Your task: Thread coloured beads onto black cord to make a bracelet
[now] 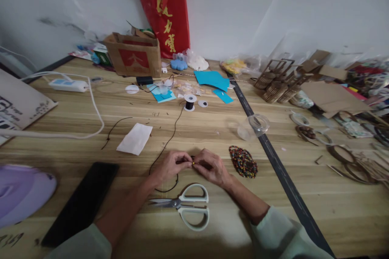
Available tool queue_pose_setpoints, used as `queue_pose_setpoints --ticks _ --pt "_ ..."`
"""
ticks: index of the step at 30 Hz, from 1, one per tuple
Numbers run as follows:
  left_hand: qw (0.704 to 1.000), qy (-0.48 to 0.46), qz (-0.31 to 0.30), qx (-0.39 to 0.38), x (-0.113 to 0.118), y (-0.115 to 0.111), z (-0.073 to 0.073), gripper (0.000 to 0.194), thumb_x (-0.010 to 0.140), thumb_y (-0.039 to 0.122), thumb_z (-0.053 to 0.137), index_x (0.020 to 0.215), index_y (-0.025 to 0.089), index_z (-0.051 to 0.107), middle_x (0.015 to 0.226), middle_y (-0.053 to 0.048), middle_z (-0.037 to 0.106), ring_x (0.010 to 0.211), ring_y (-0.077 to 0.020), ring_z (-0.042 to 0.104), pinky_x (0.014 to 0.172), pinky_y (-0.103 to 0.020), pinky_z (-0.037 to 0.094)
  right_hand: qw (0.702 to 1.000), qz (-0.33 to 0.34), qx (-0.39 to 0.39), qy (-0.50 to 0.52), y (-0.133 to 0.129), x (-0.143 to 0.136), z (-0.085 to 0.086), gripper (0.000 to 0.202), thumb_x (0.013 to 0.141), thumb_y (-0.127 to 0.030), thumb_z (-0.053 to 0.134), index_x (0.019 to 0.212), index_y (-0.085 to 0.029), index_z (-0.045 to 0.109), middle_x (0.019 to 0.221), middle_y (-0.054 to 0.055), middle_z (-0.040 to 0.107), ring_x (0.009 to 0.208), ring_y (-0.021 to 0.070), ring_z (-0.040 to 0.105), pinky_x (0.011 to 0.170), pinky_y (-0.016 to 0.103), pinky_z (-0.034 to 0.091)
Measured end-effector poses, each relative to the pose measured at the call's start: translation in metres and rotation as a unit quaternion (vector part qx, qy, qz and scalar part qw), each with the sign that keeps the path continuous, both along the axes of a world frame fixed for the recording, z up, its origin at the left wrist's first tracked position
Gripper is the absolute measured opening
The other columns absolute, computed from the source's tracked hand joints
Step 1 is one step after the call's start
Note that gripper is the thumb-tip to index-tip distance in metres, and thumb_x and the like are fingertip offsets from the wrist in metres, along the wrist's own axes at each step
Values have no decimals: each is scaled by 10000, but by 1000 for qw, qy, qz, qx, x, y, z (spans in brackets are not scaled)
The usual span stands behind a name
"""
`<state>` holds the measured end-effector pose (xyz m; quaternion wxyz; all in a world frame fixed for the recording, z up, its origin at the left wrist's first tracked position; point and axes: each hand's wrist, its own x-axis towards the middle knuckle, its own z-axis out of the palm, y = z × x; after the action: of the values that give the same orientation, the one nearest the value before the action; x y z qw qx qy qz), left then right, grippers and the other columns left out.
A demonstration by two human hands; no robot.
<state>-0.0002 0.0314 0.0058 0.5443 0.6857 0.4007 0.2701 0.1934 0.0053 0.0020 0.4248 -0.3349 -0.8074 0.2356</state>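
Note:
My left hand point(172, 166) and my right hand point(210, 166) meet fingertip to fingertip above the table, both pinched closed. Between them shows a bit of beaded cord point(193, 162) with a yellow bead and darker ones; the fingers hide most of it. A thin black cord point(173, 133) runs from a spool point(189, 103) down to my left hand and loops beneath the wrist. Scissors point(194, 206) with pale handles lie just below my hands, blades pointing left. To the right of my right hand rests a coiled strand of multicoloured beads point(243, 162).
A black phone-like slab point(82, 202) and a purple object point(24, 194) lie at left. White paper point(135, 139) and a cord piece point(108, 134) are beyond my left hand. A clear plastic jar point(253, 127) lies right. Behind stand a cardboard box point(133, 57) and red bag point(176, 12).

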Motion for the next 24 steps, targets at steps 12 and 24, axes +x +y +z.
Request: queue_pose_setpoints --ticks 12,24 --pt "1000 -1 -1 16 0 0 -2 99 752 224 628 736 133 664 681 -7 653 648 -132 565 627 -226 428 1000 7 -2 -2 0 0 2 143 927 -277 546 838 -179 600 747 57 618 709 158 571 645 277 468" --pt "998 10 -13 60 -3 0 2 146 795 176 543 827 139 680 772 -35 697 712 -148 614 670 -236 465 1000 14 7 -21 0 1 2 127 942 -251 507 876 -180 590 766 62 610 720 162 556 651 277 465"
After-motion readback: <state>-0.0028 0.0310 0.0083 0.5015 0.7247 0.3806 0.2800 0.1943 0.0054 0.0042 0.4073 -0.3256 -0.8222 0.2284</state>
